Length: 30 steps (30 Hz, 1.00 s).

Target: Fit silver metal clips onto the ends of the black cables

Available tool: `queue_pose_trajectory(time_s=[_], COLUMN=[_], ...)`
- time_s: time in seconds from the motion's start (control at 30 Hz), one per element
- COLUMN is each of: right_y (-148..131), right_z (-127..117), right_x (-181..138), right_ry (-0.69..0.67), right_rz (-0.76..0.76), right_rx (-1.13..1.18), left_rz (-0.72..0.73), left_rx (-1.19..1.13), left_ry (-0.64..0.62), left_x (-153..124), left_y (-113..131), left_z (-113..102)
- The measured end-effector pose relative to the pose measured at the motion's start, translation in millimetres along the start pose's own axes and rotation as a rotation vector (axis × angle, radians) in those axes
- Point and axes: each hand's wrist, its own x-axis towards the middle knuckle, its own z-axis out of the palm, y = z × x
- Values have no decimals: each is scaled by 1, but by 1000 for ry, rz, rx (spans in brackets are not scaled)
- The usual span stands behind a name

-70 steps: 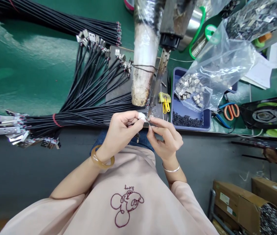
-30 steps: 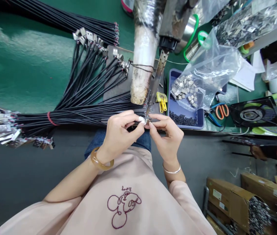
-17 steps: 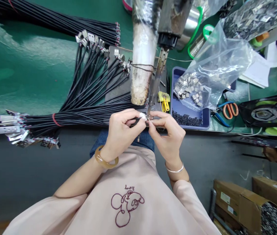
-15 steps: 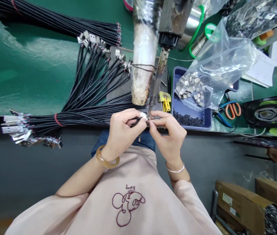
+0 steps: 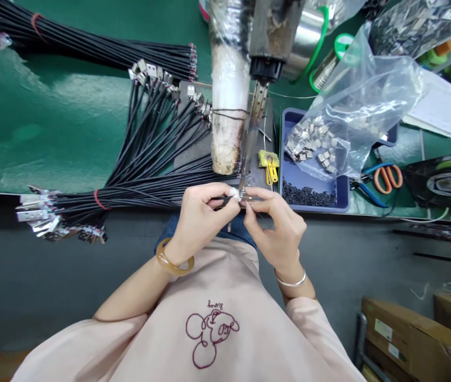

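Shirt lettering [image 5: 215, 305] and carton labels [image 5: 383, 329] cannot be read.

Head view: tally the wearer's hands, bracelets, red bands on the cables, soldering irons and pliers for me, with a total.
Hands: 2, left hand, right hand
Bracelets: 2, amber bracelet, silver bracelet
Red bands: 2, near band, far band
Soldering iron: 1
Pliers: 1
Total: 8

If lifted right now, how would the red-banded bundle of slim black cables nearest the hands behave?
The bundle would probably flex: several cables curve. Its other end might splay, since the red band sits near one end. Silver metal connectors clustered there could make that end heavier.
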Motion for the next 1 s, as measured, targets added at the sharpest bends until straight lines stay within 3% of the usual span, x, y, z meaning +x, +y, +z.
queue_pose_trajectory(time_s=[0.27, 0.47, 0.7, 1.0], right_y=[-2, 1, 1, 4], right_z=[7, 10, 12, 18], right_x=[-3, -1, 2, 5], right_ry=[89, -13, 63, 133], right_rz=[-23, 267, 78, -10], right_rx=[-53, 326, 104, 34], left_rz=[12, 1, 45, 155], left_rx=[-63, -136, -110, -76], left_ry=[-21, -97, -3, 59], left_x=[-5, -10, -10, -9], left_y=[-6, -9, -9, -11], left_z=[-7, -11, -6, -2])
